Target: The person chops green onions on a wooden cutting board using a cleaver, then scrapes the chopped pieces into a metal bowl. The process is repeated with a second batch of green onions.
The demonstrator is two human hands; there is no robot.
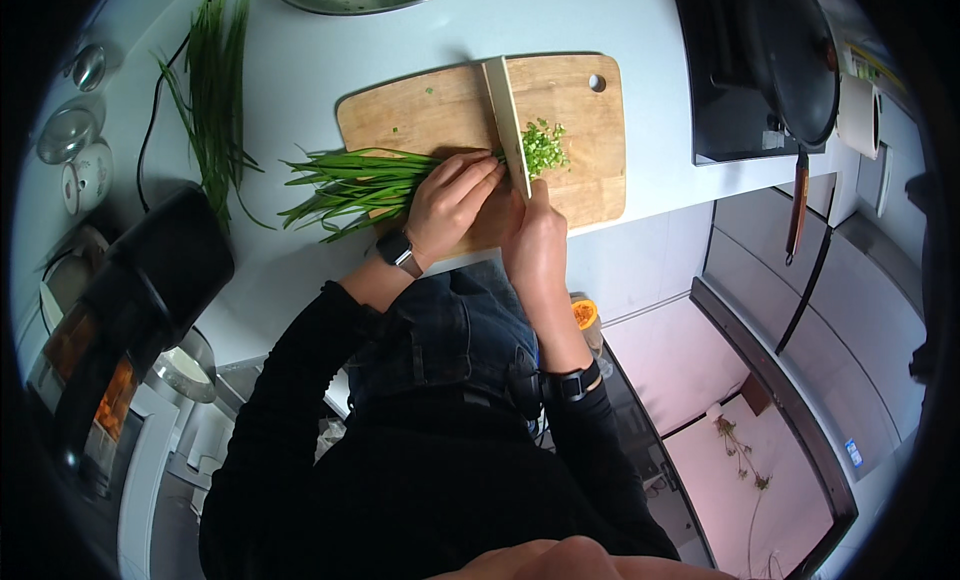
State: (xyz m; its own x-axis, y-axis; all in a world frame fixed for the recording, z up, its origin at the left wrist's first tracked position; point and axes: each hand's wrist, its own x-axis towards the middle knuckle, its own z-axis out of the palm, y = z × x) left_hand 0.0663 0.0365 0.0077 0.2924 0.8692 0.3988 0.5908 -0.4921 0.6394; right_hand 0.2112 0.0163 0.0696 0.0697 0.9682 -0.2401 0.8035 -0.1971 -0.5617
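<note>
On a wooden cutting board (pixel 420 107) with a round hole at one corner, my left hand (pixel 454 201) presses down a bunch of green garlic chives (pixel 360 179), whose leaf ends stick out past the board's left edge. My right hand (pixel 536 231) grips a kitchen knife (pixel 506 122); its broad pale blade stands upright across the board, right beside my left fingertips. The handle is hidden in my fist. Against the blade's right side lies a small heap of chopped chives (pixel 544 146). A few green bits are scattered on the board.
More long chives (pixel 214 92) lie on the white counter at the left, near a black cable and a black appliance (pixel 172 257). A metal bowl (pixel 367 6) holding chopped greens stands behind the board. At the right, a frying pan (pixel 795 62) sits over the black cooktop (pixel 724 122).
</note>
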